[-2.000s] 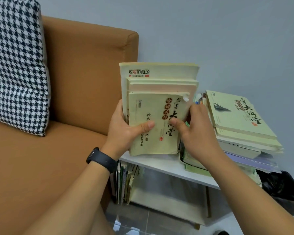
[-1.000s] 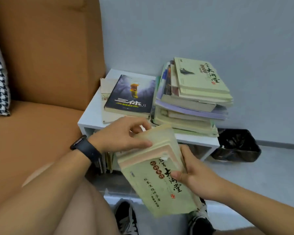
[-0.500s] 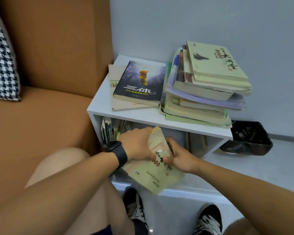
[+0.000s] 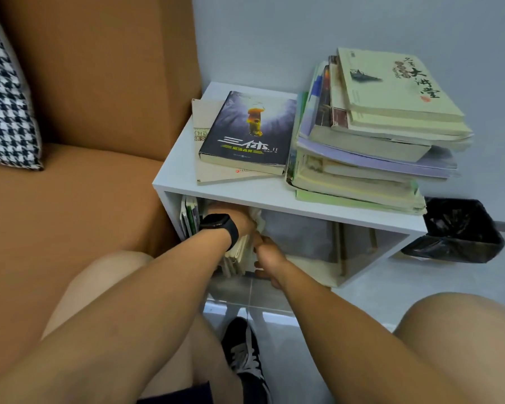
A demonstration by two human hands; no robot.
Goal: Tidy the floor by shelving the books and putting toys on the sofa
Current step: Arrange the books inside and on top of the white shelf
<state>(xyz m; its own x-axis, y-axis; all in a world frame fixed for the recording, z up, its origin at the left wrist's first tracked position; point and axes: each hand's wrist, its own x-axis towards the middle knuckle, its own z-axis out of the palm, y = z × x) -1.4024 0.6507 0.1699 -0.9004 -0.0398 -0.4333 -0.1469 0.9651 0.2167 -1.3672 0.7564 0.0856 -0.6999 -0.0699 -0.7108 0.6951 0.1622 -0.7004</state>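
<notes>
Far left: a houndstooth cushion [image 4: 6, 103] leans against the back of an orange sofa [image 4: 79, 182]. Just beside the sofa's right end stands a white shelf unit [image 4: 181, 173]. In its lower compartment, at the left wall, thin books [image 4: 189, 217] stand upright.

The left hand [image 4: 239, 221], a black smartwatch [image 4: 220, 225] on its wrist, reaches into that compartment and rests on top of a pale bundle of books [image 4: 236, 258], which stands upright just right of the thin books. Its fingers lie under the shelf top; whether they curl round the bundle cannot be told. The right hand [image 4: 267, 259] touches the bundle's right face low down, fingers bent against it; the grip itself is hidden.

On the shelf top, a dark-covered novel [image 4: 248, 132] lies on a beige book [image 4: 213, 170]. To the right sits a tall uneven stack of books [image 4: 370, 147], the top one pale green with calligraphy.

Far right, on the grey floor [image 4: 420, 290], sits a black bin bag [image 4: 455, 231]. Below, 2 bare knees and a black sneaker [image 4: 245, 354] are in view.
</notes>
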